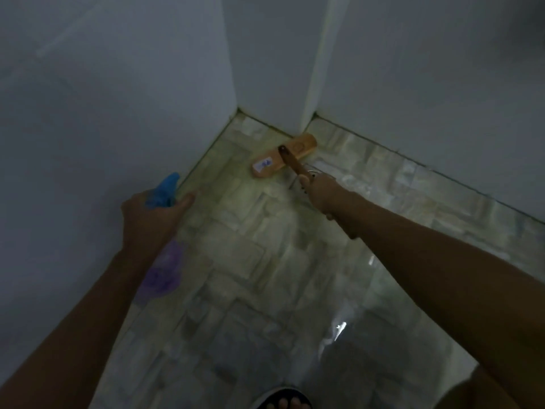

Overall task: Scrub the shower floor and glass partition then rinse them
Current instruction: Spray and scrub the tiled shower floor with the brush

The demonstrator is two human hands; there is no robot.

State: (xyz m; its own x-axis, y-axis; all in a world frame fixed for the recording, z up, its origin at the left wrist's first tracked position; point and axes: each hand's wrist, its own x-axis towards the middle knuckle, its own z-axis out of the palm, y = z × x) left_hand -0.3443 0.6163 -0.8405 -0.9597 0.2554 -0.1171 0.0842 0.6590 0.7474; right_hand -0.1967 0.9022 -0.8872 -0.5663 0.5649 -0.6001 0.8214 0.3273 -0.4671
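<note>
A person's right hand [318,192] is gripping a wooden scrub brush [300,146], its head resting on the wet shower floor [250,276] in the far corner. The left hand [153,215] is clutching a spray bottle [165,271]. The glistening tiles are likely inviting a slip while pushing.

Head camera looks steeply down into a floor [250,261] corner.

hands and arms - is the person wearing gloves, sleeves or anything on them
No gloves: the left hand and right hand are bare. Both forearms are bare too, with no sleeve in view. No watch shows; a small dark spot by the right wrist is too dim to identify.
</note>
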